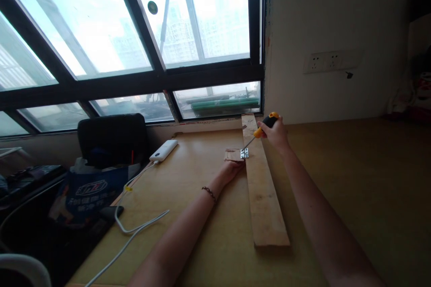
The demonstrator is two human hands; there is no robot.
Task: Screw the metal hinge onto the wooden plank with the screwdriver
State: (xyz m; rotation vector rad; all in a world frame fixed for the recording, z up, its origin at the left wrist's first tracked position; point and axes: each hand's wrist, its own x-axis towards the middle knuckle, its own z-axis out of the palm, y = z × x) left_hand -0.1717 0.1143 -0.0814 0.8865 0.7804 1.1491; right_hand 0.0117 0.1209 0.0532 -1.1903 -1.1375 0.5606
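Note:
A long wooden plank (264,197) lies lengthwise on the table. Across its left edge sits a small silver hinge (244,153), part on the plank and part on a short wood block (232,155) beside it. My right hand (276,134) is closed around the black and yellow handle of a screwdriver (257,132), held at a slant with its tip at the hinge. My left hand (232,169) is at the near side of the block, close to the plank's left edge; its fingers are mostly hidden, so its grip does not show.
On the table (202,210), a white power bank (164,150) with a white cable (134,228) lies to the left. A black chair (112,139) and a blue bag (89,195) stand beyond the left edge. Window and wall close off the far side, with sockets (325,62) at right.

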